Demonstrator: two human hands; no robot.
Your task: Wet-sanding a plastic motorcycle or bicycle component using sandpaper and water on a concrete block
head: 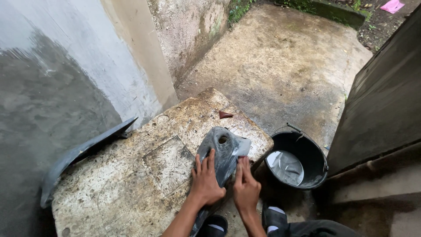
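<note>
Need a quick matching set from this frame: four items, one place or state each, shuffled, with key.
1. left hand
2. black bucket
3. long grey panel
4. pink scrap

a. leans beside the wall, at the slab's left edge
b. lies flat on the grey plastic part
c. far, top right corner
d. on the ground right of the slab, some water inside

Pairs: 1-b, 2-d, 3-a, 4-c

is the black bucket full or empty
Neither: the black bucket stands upright on the wet concrete and holds a shallow pool of water at the bottom; its dark inner wall shows bare above that.
</note>
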